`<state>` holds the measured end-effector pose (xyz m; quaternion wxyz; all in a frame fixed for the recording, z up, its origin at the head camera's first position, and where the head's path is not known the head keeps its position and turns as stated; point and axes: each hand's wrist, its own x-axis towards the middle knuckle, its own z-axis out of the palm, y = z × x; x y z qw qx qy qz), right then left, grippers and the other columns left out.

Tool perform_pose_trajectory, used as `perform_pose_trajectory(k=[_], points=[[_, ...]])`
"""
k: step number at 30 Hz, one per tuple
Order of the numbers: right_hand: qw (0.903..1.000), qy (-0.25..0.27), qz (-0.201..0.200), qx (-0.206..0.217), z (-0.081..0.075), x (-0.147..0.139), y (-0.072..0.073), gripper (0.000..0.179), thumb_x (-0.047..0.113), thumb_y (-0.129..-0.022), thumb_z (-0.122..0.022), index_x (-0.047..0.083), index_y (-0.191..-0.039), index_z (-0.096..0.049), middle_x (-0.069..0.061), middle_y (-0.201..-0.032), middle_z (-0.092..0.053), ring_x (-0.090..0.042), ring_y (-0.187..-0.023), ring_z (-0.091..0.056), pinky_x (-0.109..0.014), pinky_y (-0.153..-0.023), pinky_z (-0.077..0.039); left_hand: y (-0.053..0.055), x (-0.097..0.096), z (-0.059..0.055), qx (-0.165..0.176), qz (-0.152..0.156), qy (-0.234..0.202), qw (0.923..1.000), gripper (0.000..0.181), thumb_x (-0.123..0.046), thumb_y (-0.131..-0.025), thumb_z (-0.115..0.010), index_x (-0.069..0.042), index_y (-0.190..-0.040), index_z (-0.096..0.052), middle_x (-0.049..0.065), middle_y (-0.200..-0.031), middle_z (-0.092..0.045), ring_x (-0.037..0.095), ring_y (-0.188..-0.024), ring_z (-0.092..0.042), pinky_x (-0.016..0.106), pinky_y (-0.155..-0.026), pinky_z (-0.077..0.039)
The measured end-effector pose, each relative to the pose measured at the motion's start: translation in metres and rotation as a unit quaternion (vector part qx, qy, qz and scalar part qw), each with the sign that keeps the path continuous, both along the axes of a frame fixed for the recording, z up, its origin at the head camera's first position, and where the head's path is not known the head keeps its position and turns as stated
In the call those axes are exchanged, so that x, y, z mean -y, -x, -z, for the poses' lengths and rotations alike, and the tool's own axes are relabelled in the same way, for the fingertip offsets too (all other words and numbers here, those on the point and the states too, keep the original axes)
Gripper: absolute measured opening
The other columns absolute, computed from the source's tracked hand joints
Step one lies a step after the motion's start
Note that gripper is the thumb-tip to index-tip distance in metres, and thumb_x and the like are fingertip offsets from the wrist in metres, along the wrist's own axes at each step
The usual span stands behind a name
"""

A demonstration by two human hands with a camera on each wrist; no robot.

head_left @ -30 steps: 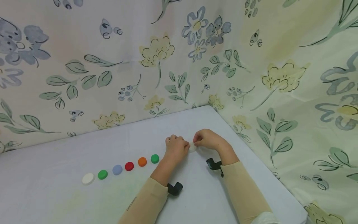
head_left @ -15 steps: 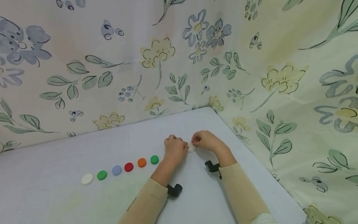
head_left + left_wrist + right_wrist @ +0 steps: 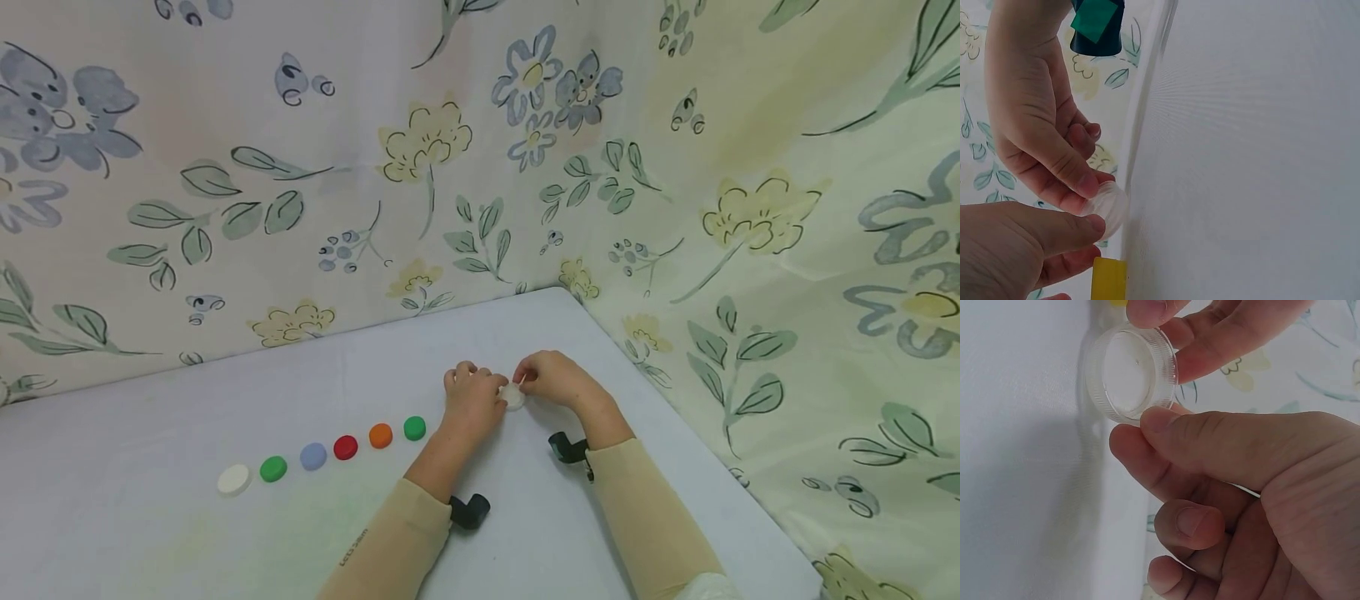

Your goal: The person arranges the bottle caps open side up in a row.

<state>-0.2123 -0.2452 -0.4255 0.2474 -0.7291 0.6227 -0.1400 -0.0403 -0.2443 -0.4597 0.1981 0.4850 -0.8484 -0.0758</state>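
A clear, ribbed bottle cap [image 3: 1129, 375] is between my two hands near the far right corner of the table. Its hollow side shows in the right wrist view. My left hand [image 3: 474, 402] pinches one edge of the cap with thumb and fingers. On the opposite edge, the thumb and index finger of my right hand [image 3: 558, 377] pinch it too, while the other fingers curl loosely below. In the left wrist view the cap [image 3: 1109, 209] appears tilted, with both thumbs on its rim.
Left of my hands runs a row of caps: white [image 3: 234, 480], green [image 3: 273, 468], light blue [image 3: 313, 456], red [image 3: 345, 447], orange [image 3: 380, 435] and another green cap [image 3: 415, 428]. Flowered cloth [image 3: 420, 217] hangs behind and right of the white table [image 3: 150, 417].
The clear cap shows more fully between the fingers now, and the right hand has shifted very slightly left. The row of caps stays in place.
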Motion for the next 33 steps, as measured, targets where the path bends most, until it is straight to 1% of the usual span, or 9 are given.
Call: perform_pose_trajectory(k=[3, 8, 15, 25, 33], points=[[1.0000, -0.001, 0.001, 0.001, -0.0002, 0.0000, -0.0003, 0.011, 0.006, -0.085, -0.064, 0.013, -0.090, -0.070, 0.002, -0.087, -0.065, -0.014, -0.081, -0.056, -0.034, -0.076, -0.045, 0.0005, -0.0001, -0.0012, 0.031, -0.001, 0.005, 0.9995, 0.028, -0.024, -0.082, -0.072, -0.020, -0.109, -0.070, 0.002, -0.102, -0.063, 0.029, -0.110, -0.042, 0.051, -0.092, -0.028], [1.0000, -0.001, 0.003, 0.001, 0.0002, 0.0001, 0.0001, 0.011, 0.008, -0.086, -0.065, 0.014, -0.092, -0.071, 0.004, -0.088, -0.065, -0.014, -0.084, -0.056, -0.035, -0.079, -0.045, 0.0013, 0.0001, -0.0014, 0.051, -0.006, 0.006, 0.9987, 0.028, -0.026, -0.083, -0.071, -0.021, -0.111, -0.070, 0.002, -0.104, -0.061, 0.030, -0.113, -0.041, 0.052, -0.094, -0.026], [1.0000, -0.003, 0.006, -0.003, 0.0019, 0.0026, 0.0010, 0.012, 0.008, -0.086, -0.064, 0.014, -0.094, -0.072, 0.004, -0.090, -0.065, -0.016, -0.088, -0.056, -0.037, -0.082, -0.045, 0.0020, 0.0006, -0.0009, 0.065, -0.005, 0.011, 0.9978, 0.028, -0.027, -0.085, -0.069, -0.021, -0.112, -0.070, 0.002, -0.106, -0.061, 0.030, -0.113, -0.040, 0.052, -0.094, -0.026], [0.9984, -0.028, 0.031, -0.037, 0.0078, 0.0071, -0.0015, 0.011, 0.012, -0.088, -0.065, 0.016, -0.093, -0.073, 0.002, -0.095, -0.066, -0.017, -0.090, -0.056, -0.038, -0.085, -0.046, 0.0024, -0.0008, 0.0010, 0.073, -0.009, 0.006, 0.9973, 0.026, -0.028, -0.088, -0.065, -0.017, -0.111, -0.070, 0.002, -0.106, -0.062, 0.031, -0.118, -0.038, 0.052, -0.095, -0.025], [0.9992, -0.023, 0.017, -0.028, 0.0098, 0.0053, 0.0002, 0.013, 0.011, -0.087, -0.064, 0.015, -0.095, -0.073, 0.004, -0.094, -0.066, -0.017, -0.095, -0.058, -0.038, -0.087, -0.045, 0.0031, -0.0024, 0.0037, 0.081, -0.008, 0.003, 0.9966, 0.026, -0.029, -0.089, -0.064, -0.017, -0.112, -0.070, 0.002, -0.108, -0.062, 0.031, -0.119, -0.038, 0.052, -0.095, -0.025]])
